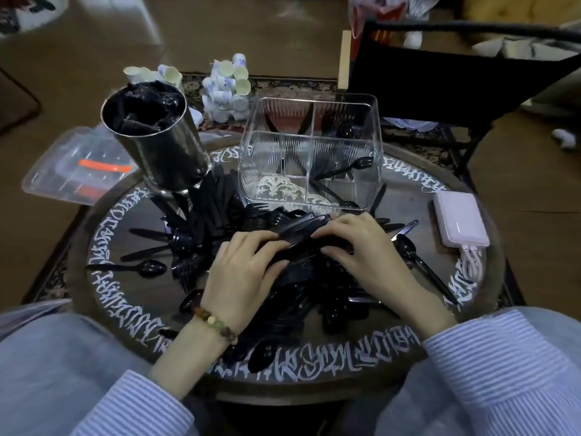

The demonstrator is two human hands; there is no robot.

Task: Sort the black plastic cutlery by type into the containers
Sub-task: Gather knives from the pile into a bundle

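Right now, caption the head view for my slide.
Both hands gather a bundle of black plastic knives before the clear divided container.

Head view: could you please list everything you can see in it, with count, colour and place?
round table: one, dark with white lettering round its rim, centre
cutlery pile: many pieces, black, middle of the table
clear box: one, see-through with dividers, far side of the table, a few black pieces inside
metal cup: one, silver, far left of the table, black contents
power bank: one, pale pink, right side of the table
paper cups: a heap, white, beyond the table
plastic tub: one, clear, left of the table
chair: one, black, far right
left hand: bead bracelet on the wrist, grips a bundle of cutlery
right hand: grips the same bundle
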